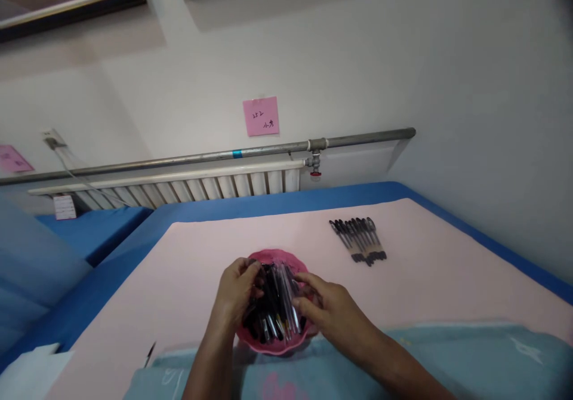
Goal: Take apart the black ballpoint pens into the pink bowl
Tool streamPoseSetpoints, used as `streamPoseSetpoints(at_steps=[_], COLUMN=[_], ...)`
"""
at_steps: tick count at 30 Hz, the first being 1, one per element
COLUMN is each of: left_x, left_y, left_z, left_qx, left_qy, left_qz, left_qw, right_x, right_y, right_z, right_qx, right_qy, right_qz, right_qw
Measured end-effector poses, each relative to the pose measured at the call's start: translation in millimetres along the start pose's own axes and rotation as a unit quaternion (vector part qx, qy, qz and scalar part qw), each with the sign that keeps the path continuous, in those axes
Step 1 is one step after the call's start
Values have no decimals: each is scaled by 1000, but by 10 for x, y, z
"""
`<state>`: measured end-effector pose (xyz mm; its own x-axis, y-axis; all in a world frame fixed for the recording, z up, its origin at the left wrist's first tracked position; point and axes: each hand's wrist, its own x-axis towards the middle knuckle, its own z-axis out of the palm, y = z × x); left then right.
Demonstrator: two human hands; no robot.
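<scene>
A pink scalloped bowl (278, 255) sits near the front of the pink table cover, filled with several dark pens (274, 310). My left hand (236, 292) curls over the bowl's left side, fingers closed on pens. From the right, my right hand (326, 310) reaches in, with its fingers bent and pinching among the pens. A neat row of several pens (359, 240) lies on the cover to the right, beyond the bowl.
The pink cover (192, 268) lies on a blue table (250, 206) against a white wall with a radiator (188, 188) and pipe. A light blue cloth (470, 358) lies at the front edge. A pink note (261, 116) is stuck on the wall.
</scene>
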<state>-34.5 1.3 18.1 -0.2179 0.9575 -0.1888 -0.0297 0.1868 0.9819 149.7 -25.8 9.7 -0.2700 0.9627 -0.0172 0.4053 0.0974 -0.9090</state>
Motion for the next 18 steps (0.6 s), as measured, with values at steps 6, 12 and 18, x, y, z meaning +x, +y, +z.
streamPoseSetpoints(at_steps=[6,12,18], left_x=[72,14,-32], left_y=[-90,-81,-59], left_z=[-22,-29,-31], left_qx=[63,146,262], left_qy=[-4,-38,-56], left_qz=[-13,-6,27], left_qw=[998,989,963], right_x=[102,386,546], right_y=[158,557,638], right_z=[-219,-694,-839], right_qx=[-143,-334,-429], right_qy=[108,220,190], right_qz=[-58,26,79], right_qw=[982,916,880])
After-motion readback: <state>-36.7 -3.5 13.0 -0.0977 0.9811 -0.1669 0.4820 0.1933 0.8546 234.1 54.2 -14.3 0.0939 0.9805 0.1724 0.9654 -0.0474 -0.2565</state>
